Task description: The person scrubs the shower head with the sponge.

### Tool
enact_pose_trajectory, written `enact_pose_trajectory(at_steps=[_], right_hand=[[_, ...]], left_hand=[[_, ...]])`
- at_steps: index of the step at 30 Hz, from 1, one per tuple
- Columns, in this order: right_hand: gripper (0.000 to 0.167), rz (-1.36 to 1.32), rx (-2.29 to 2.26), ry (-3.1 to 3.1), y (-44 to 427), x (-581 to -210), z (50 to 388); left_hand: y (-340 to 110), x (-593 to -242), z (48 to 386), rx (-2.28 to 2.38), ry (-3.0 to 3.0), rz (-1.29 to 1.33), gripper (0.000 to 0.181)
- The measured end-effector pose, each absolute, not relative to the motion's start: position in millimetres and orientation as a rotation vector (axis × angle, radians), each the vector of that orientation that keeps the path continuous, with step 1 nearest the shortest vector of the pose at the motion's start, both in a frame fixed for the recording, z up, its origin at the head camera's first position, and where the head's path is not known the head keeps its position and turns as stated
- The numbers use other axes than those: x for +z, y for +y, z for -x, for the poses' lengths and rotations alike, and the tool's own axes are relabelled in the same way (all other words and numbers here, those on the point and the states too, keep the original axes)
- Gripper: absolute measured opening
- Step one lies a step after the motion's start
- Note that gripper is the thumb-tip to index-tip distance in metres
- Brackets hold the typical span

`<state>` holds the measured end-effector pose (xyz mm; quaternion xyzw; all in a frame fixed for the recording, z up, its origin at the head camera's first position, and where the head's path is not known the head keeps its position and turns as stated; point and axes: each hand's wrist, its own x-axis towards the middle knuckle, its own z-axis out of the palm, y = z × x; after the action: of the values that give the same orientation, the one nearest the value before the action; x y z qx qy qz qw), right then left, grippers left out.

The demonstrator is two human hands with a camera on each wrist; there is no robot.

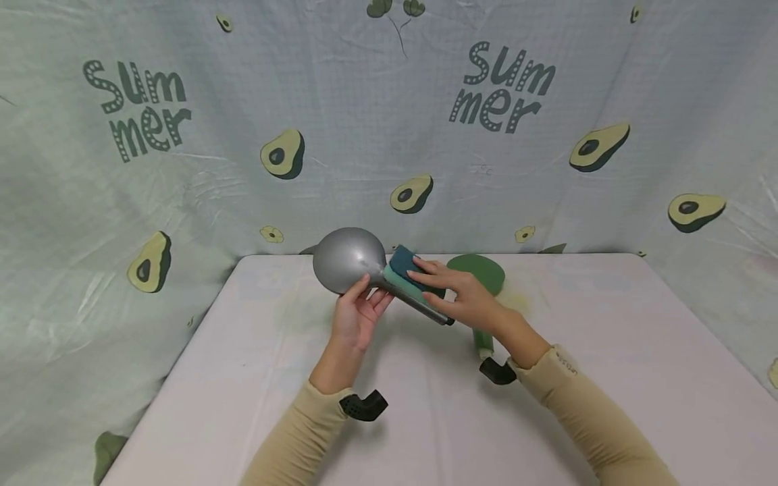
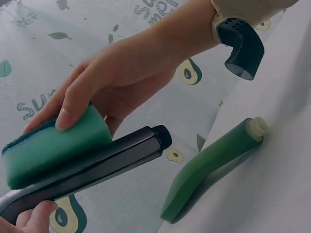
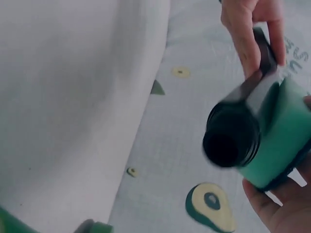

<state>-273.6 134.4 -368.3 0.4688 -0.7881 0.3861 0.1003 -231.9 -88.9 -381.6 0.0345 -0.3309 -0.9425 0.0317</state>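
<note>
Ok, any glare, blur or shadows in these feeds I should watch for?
Head: well lit, a soft sheen on the grey shower head and faint shadows on the table. Left wrist: dimmer, though the threaded end reads fairly sharp. Right wrist: also dim, that end looks blurred and nearly black inside, soft shadow across the table.

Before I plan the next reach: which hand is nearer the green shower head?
Right. The right hand, holding the sponge against the grey shower head, partly covers the green shower head in the head view; the left hand, at the grey one's neck, is farther left.
</note>
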Motion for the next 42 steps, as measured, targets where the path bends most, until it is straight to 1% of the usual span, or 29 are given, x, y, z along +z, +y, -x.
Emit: enact_pose_trajectory(at_steps=[2, 6, 8, 15, 21, 23, 26, 29, 32, 36, 42], right_hand=[[0.044, -1.406, 1.026, -2.305, 131, -366, 271], [0.044, -1.449, 0.899, -2.254, 133, -363, 268], [0.044, -1.469, 0.871, -2.243, 139, -364, 269], [0.048, -1.428, 0.820, -2.263, 148, -373, 271], [0.048, -1.415, 0.728, -2.211, 128, -371, 263], [0.047, -1.429, 0.668, -2.202, 120, -367, 261], [0.048, -1.457, 0.552, -2.196, 113, -361, 258], [0.050, -1.485, 0.483, -2.195, 115, -359, 258], [0.051, -1.507, 0.499, -2.214, 123, -361, 260], [0.050, -1.507, 0.577, -2.251, 131, -366, 263], [0.048, -1.487, 0.674, -2.302, 118, -365, 266]], left_hand=[[-89, -381, 233, -2.897, -1.006, -0.133, 0.035], [-97, -374, 234, -2.889, -0.931, -0.174, 0.047], [-102, -369, 235, -2.880, -0.878, -0.190, 0.049], [-108, -371, 240, -2.856, -0.812, -0.253, 0.034], [-99, -381, 238, -2.887, -0.904, -0.224, 0.042], [-98, -382, 237, -2.895, -0.923, -0.211, 0.042], [-98, -381, 237, -2.883, -0.940, -0.207, 0.042], [-102, -375, 237, -2.853, -0.944, -0.229, 0.046], [-108, -371, 239, -2.829, -0.954, -0.248, 0.051], [-112, -371, 241, -2.828, -0.976, -0.244, 0.054], [-102, -380, 240, -2.837, -1.013, -0.222, 0.047]])
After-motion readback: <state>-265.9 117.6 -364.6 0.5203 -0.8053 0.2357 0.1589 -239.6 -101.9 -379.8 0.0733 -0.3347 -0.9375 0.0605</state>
